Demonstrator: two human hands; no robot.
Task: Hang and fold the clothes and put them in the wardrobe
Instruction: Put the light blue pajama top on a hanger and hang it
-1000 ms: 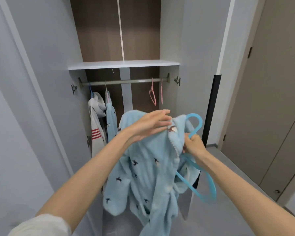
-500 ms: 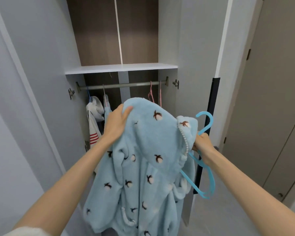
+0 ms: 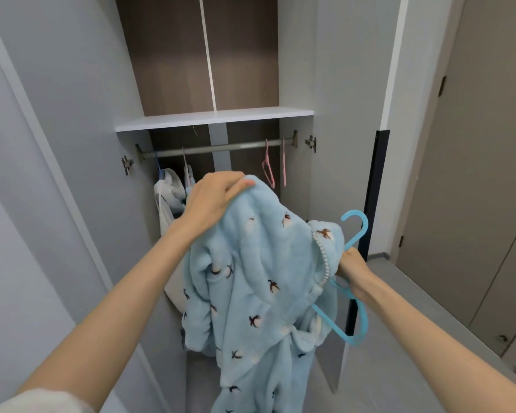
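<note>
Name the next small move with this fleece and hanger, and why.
Probably feed the blue hanger further into the fleece garment: the right hand grips the hanger with one arm hanging bare outside the fabric, while the left hand holds the garment's top up.

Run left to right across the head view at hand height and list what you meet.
White hanging garment → left hand → blue fleece robe → right hand gripping the blue hanger → closed grey door.
</note>
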